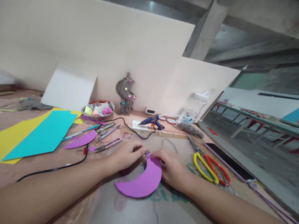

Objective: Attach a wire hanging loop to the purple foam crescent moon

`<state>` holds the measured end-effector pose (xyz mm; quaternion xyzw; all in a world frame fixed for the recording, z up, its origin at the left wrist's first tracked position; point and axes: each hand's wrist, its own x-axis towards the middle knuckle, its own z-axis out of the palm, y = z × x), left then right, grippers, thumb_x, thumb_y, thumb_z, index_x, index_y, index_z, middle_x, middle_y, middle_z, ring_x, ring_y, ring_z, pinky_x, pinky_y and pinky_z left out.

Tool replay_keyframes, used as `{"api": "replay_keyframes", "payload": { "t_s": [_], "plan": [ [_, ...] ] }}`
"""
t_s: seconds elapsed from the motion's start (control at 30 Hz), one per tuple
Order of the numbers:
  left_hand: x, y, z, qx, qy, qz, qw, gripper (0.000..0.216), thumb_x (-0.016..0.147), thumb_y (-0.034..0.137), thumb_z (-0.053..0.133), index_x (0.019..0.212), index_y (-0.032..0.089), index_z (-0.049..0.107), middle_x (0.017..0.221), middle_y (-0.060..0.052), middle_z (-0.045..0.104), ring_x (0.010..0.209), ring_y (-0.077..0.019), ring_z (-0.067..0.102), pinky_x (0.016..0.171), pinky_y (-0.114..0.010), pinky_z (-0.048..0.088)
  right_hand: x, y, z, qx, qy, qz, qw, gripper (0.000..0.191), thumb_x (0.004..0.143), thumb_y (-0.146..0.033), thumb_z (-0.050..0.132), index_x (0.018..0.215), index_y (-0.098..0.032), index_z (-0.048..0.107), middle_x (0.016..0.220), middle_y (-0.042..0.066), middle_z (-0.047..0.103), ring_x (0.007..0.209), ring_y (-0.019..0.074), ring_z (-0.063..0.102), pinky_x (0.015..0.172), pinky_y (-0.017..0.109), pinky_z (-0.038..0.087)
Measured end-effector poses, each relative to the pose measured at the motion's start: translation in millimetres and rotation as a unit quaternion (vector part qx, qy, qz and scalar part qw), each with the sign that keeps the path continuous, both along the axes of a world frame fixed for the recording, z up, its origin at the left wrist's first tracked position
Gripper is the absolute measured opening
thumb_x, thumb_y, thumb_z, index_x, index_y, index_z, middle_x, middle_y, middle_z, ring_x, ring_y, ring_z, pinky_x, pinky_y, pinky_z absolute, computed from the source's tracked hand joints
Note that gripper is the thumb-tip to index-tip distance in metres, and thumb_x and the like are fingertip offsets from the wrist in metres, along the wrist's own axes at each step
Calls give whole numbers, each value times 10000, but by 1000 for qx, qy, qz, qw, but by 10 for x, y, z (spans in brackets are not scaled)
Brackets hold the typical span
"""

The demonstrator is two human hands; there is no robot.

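A purple crescent moon cutout (144, 182) lies over the board in front of me, its upper tip between my hands. A bit of grey yarn (148, 153) sits at that tip, looking wrapped around it. My left hand (133, 154) is closed in a pinch at the yarn, thumb and forefinger together. Gripping the crescent by its upper right edge, my right hand (171, 166) has its fingers curled, partly hidden by the cutout. A thin grey strand trails on the board behind the hands.
Scissors (205, 165) and a phone (230, 161) lie to the right. A blue glue gun (151, 121), ball of yarn (190, 130) and clear bottle (193, 107) stand behind. Thread snips (108, 145), turquoise sheets (44, 133) and a bowl (98, 116) are leftward. A decorated moon (126, 93) leans against the panel.
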<state>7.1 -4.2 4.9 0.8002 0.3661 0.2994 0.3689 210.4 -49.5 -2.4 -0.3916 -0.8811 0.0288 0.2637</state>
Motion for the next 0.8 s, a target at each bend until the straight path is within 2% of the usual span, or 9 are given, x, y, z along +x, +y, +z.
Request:
{"api": "replay_keyframes", "payload": {
  "t_s": [0.13, 0.23, 0.33, 0.43, 0.53, 0.6, 0.7, 0.8],
  "plan": [
    [-3, 9, -14, -13, -27, 2, 1000, 279, 878, 299, 407, 683, 163, 553, 674, 11, 641, 669, -144, 575, 628, -234, 394, 2, 25, -6, -5, 108, -47, 993, 100, 895, -169, 407, 970, -201, 466, 873, 57, 553, 792, 172, 528, 718, 313, 440],
    [-14, 7, -10, -8, -26, -8, 1000, 292, 889, 297, 396, 686, 164, 558, 688, 6, 652, 681, -146, 583, 656, -242, 396, 15, 68, 37, -19, 157, -93, 983, 156, 926, -228, 369, 1024, -204, 488, 910, 61, 546, 859, 183, 534, 783, 338, 440],
    [-18, 14, -22, 15, -18, -9, 1000, 300, 893, 296, 393, 698, 159, 575, 703, -1, 646, 691, -144, 580, 660, -241, 391, 10, 126, 86, -85, 132, -68, 985, 236, 934, -304, 375, 1017, -208, 573, 909, 58, 566, 890, 192, 550, 801, 347, 437],
    [-12, 35, -63, 49, 2, -8, 999, 291, 889, 310, 404, 716, 156, 582, 707, -6, 621, 686, -143, 559, 624, -237, 378, -21, 170, 97, -148, 111, -25, 982, 235, 903, -347, 455, 871, -192, 629, 817, 42, 565, 801, 174, 559, 734, 316, 447],
    [-8, 53, -107, 75, 8, -14, 997, 296, 888, 328, 403, 729, 160, 588, 718, -8, 609, 689, -143, 547, 601, -234, 366, -53, 177, 79, -170, 115, -26, 978, 263, 888, -339, 491, 706, -184, 601, 733, 25, 547, 720, 154, 548, 682, 293, 446],
    [-8, 57, -121, 88, 7, -15, 996, 277, 882, 329, 416, 760, 165, 603, 731, -8, 616, 699, -143, 550, 602, -233, 365, -47, 169, 75, -169, 116, -35, 978, 292, 893, -338, 480, 664, -186, 579, 724, 22, 544, 720, 154, 546, 688, 294, 446],
    [-10, 52, -120, 104, 11, -6, 994, 266, 871, 332, 435, 777, 169, 624, 743, -13, 632, 708, -148, 559, 602, -237, 365, 25, 182, 116, -156, 128, -65, 977, 229, 906, -360, 447, 854, -208, 609, 825, 31, 583, 816, 171, 570, 752, 308, 458],
    [-15, 44, -109, 113, 13, -14, 993, 270, 868, 329, 437, 790, 169, 640, 762, -21, 653, 716, -151, 572, 610, -238, 373, 132, 261, 242, -102, 168, -117, 974, 284, 906, -401, 429, 1104, -232, 542, 958, 47, 599, 905, 188, 576, 787, 321, 470]
  ]
}}
